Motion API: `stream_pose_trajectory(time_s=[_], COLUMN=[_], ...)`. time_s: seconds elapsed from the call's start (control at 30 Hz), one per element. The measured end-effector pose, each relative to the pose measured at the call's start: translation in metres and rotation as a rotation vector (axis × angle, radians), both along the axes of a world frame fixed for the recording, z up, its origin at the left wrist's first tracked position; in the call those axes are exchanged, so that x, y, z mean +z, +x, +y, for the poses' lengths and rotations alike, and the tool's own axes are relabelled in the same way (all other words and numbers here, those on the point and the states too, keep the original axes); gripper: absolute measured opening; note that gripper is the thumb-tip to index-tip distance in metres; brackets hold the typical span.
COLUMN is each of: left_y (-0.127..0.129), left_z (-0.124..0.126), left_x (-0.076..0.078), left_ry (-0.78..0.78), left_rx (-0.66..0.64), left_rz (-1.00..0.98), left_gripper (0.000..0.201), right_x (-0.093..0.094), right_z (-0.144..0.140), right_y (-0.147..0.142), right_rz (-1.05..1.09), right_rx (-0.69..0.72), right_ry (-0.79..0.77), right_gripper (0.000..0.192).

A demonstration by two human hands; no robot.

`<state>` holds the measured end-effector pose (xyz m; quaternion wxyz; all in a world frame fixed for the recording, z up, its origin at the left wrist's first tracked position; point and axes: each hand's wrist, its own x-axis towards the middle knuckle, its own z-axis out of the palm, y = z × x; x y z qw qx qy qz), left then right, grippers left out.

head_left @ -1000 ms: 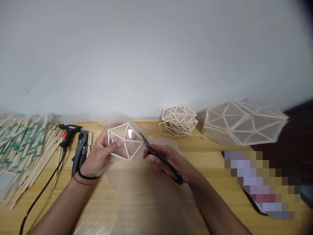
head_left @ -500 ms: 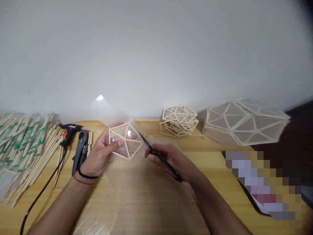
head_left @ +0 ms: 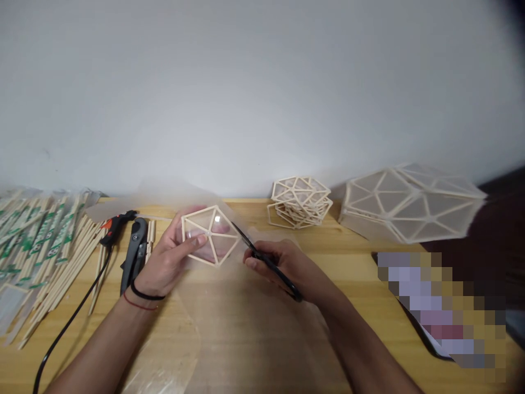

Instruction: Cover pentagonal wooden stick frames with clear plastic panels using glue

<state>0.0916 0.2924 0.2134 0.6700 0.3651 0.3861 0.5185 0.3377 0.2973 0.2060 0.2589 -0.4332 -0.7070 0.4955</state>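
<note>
My left hand (head_left: 170,246) grips a pentagon frame of wooden sticks (head_left: 225,236), its thumb near the hub where the spokes meet. Clear plastic film (head_left: 246,323) lies against the frame and spreads out around it, over the table and up behind my fingers. My right hand (head_left: 283,265) is closed around black scissors (head_left: 279,272). Their blades point up and left, beside the frame's right corner, at the film. Fingers of my left hand show faintly through the film behind the frame.
On the left lie a glue gun (head_left: 117,227) with a black cord, a grey-handled cutter (head_left: 134,254), loose sticks (head_left: 69,273) and wrapped chopsticks (head_left: 45,235). Behind are stacked stick frames (head_left: 301,202); a film-covered stick structure (head_left: 410,205) stands right, with a blurred-out device (head_left: 430,312) nearer.
A flap of film at the upper left has swung down and left, now over part of the glue gun. The scissors' blades look closer together; both hands stay nearly in place.
</note>
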Motion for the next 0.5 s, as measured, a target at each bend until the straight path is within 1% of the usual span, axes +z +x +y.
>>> stream_pose_trajectory(time_s=[0.13, 0.3, 0.5], left_y=[-0.0004, 0.0004, 0.0028], left_z=[0.0004, -0.0003, -0.002], left_x=[-0.0002, -0.0008, -0.001], left_ry=[-0.002, -0.001, 0.022], left_rx=[-0.028, -0.056, -0.081], left_rz=[-0.002, 0.005, 0.026], left_gripper=[0.069, 0.065, 0.062], right_x=[0.0015, 0.0019, 0.004], right_z=[0.0002, -0.0011, -0.0021], right_y=[0.0002, -0.0004, -0.0014], right_rz=[0.004, 0.024, 0.02], right_rx=[0.0, -0.006, -0.015], right_ry=[-0.015, -0.047, -0.069], right_gripper=[0.032, 0.039, 0.041])
